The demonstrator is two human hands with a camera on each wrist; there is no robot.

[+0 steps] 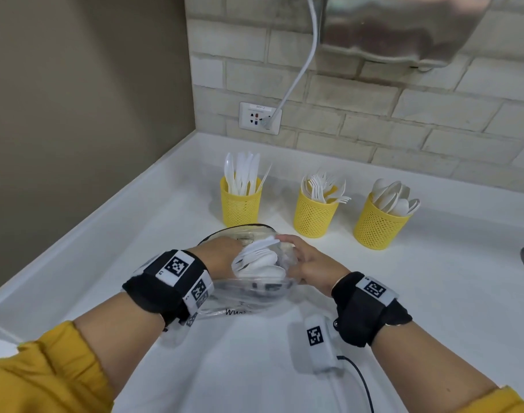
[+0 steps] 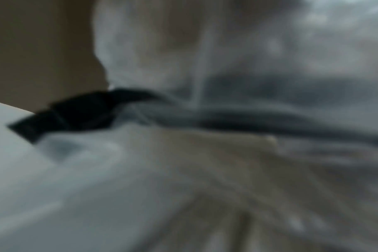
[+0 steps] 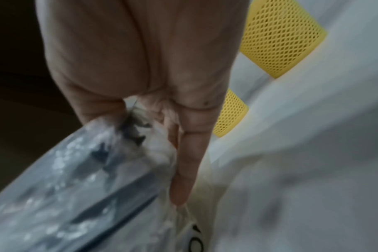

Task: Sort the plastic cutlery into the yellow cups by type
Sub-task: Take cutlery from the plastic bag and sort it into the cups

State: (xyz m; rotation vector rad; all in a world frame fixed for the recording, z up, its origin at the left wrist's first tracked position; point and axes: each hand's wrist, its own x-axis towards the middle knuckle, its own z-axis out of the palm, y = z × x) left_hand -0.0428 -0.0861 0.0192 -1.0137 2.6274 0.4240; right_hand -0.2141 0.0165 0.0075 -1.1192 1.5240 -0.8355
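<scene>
White plastic cutlery (image 1: 259, 259): a mixed bunch in a clear bag (image 1: 249, 296) on the near counter (image 1: 433, 293). Left hand (image 1: 217, 253) reaches into the bag's mouth; its fingers are hidden. Right hand (image 1: 310, 265) pinches the bag's right edge. Three yellow cups stand farther back: knives (image 1: 240, 204), forks (image 1: 314, 211), spoons (image 1: 380, 223).

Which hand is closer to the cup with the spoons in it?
Right. The right hand grips the bag's side, below and left of the spoon cup. The left hand is in the bag, farther left, below the knife cup.
</scene>
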